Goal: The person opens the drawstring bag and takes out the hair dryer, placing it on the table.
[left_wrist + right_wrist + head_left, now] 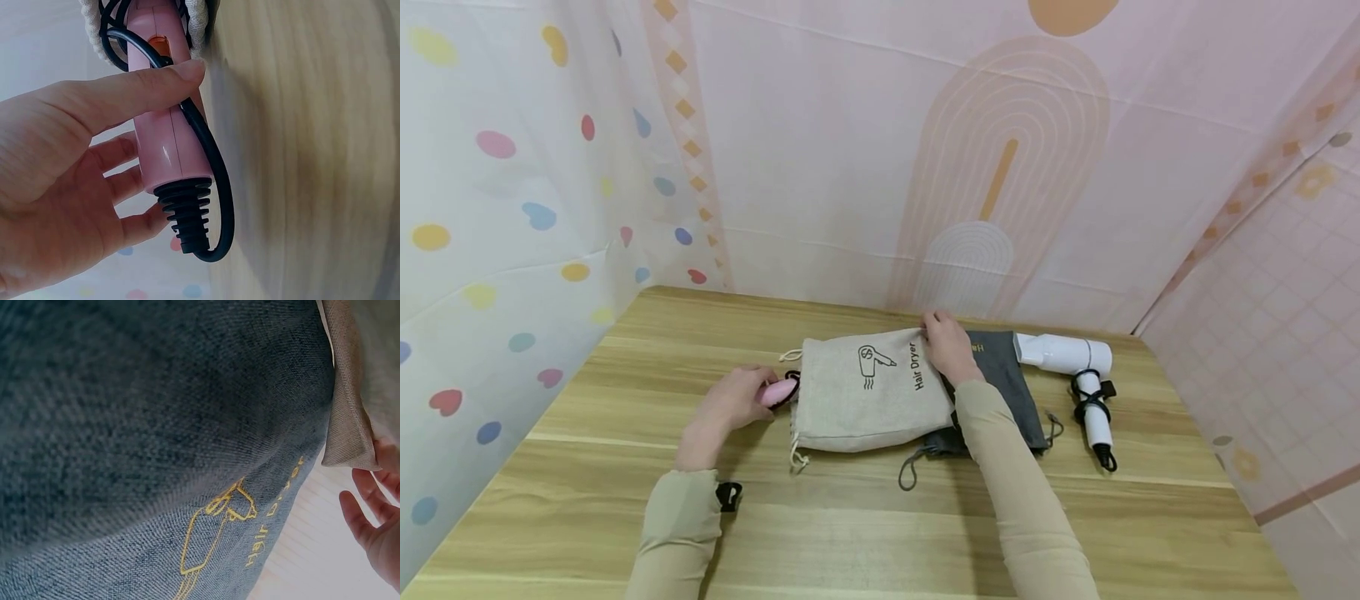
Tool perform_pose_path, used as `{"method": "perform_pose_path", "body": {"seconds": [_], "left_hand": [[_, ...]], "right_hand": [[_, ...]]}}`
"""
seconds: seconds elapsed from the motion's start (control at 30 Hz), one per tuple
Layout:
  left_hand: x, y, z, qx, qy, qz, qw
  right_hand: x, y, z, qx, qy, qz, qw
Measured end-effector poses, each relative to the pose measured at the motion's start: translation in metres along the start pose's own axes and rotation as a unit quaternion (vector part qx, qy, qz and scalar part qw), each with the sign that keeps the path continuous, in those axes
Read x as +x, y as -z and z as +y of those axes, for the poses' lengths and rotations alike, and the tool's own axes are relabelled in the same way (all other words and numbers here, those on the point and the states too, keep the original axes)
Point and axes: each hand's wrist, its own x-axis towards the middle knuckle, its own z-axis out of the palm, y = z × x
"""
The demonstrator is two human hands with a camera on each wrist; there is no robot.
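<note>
A beige cloth drawstring bag (865,408) printed "Hair Dryer" lies with its mouth toward the left. Out of that mouth sticks the handle of a pink hair dryer (172,147), black cord looped around it; the rest is hidden inside the bag. My left hand (730,404) grips this handle, thumb across the top near an orange switch (160,46) and fingers behind. At the bag's closed far right corner, my right hand (950,348) pinches the cloth, seen also in the right wrist view with other fingers spread.
Partly under the beige bag and right forearm lies a dark grey drawstring bag (1009,392) with yellow print. To its right rests a white hair dryer (1067,356), black cord wound round its handle. Patterned curtains (820,167) border the wooden table (850,533) at back and sides.
</note>
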Motion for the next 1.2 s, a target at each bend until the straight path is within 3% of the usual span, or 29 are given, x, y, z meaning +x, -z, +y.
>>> {"method": "perform_pose_path", "body": {"seconds": [0.37,0.63,0.77,1.03,1.2], "left_hand": [[0.001,0.0,0.003,0.012,0.011,-0.007,0.9998],[0.001,-0.005,0.003,0.008,-0.013,0.019,0.9997],[0.003,-0.006,0.004,0.001,0.007,0.008,0.9999],[0.004,-0.006,0.007,0.01,0.025,-0.01,0.9996],[0.005,-0.008,0.005,0.009,0.025,-0.008,0.9996]], "right_hand": [[-0.002,0.0,-0.002,-0.003,0.006,-0.005,1.0],[-0.008,0.003,-0.008,-0.006,0.02,0.0,0.9998],[-0.014,0.007,-0.012,-0.012,0.029,-0.001,0.9995],[-0.033,0.016,-0.015,-0.028,0.085,0.001,0.996],[-0.049,0.028,-0.015,0.004,0.134,-0.039,0.9902]]}}
